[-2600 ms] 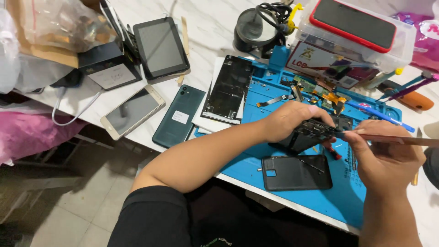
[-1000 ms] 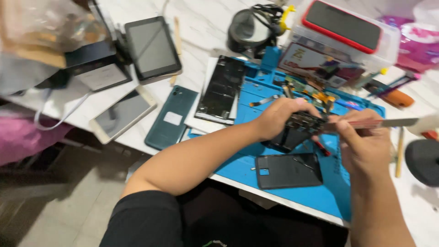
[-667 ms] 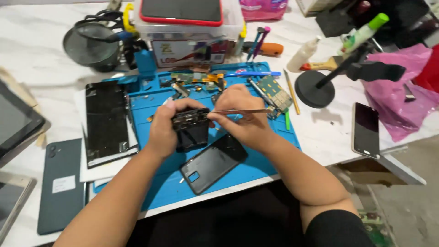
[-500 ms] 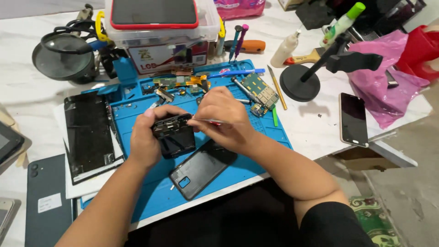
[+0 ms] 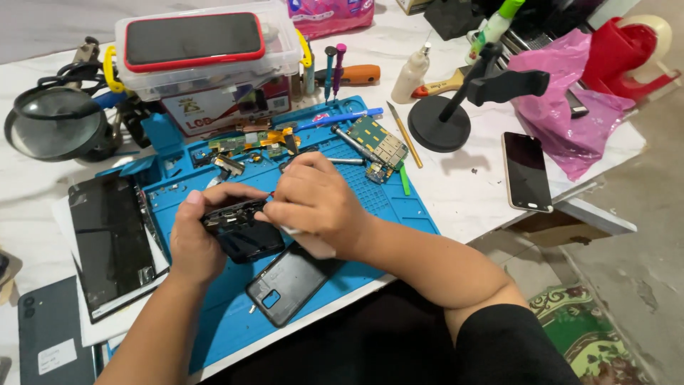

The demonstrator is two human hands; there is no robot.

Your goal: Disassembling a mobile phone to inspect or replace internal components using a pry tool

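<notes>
Both hands meet over the ribbed blue silicone work mat that lies on the pale marbled surface. The left hand has its grip curled shut around a black, opened phone body, thumb on top and fingers beneath, holding it just above the mat near its middle. The right hand is bunched tight, fingertips pinched down at the phone body's upper edge; whatever slim tool it may hold is hidden by the knuckles, so I cannot tell what is in that grip beyond its touching the phone.

Just below the hands on the mat lies a flat, dark rectangular back cover with a small blue label, smooth and slightly glossy. On the mat's far right corner sits a green printed circuit board with metal shields, a steel-shafted screwdriver beside it. Off the mat's left edge a cracked, glassy black screen panel rests on white paper. Beyond the mat's far edge stands a clear plastic lidded box with a red-rimmed phone lying on its lid. To the mat's right stands a round black weighted stand with a clamp arm, and farther right a slim dark phone lies face up beside crumpled pink plastic.
</notes>
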